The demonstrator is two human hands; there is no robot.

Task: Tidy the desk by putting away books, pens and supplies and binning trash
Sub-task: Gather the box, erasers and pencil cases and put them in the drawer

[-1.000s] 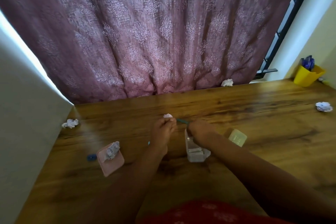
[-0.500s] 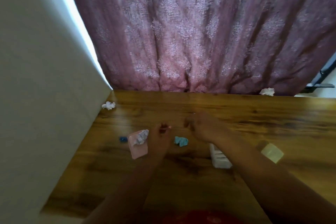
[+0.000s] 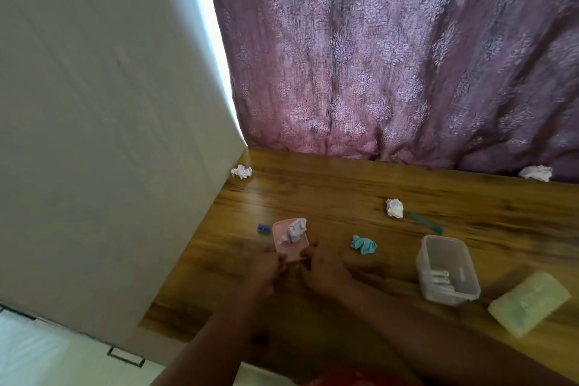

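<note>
The wooden desk (image 3: 313, 194) filled the lower right of the view, a purple curtain (image 3: 391, 56) behind it at twelve o'clock and a pale wall panel (image 3: 94, 135) at nine. At three o'clock from the hands stood a clear plastic box (image 3: 446, 269) with white items inside, its pale lid (image 3: 529, 302) lying just beside it at four. Both hands met at the near edge of a small pink container (image 3: 289, 241), which carried a crumpled white paper (image 3: 294, 230). The left hand (image 3: 266, 266) and right hand (image 3: 322, 266) were too dark and blurred for me to tell whether they gripped the container or merely touched it. Other paper balls lay at eleven (image 3: 241, 171), one (image 3: 394, 207) and two o'clock (image 3: 535, 172), with a teal wad (image 3: 363, 244) near the right hand, a green pen (image 3: 427, 222) beyond it and a small blue object (image 3: 262, 228) at ten. The container probably needed lifting level, held by its sides, so the paper would not roll off before reaching a bin.
</note>
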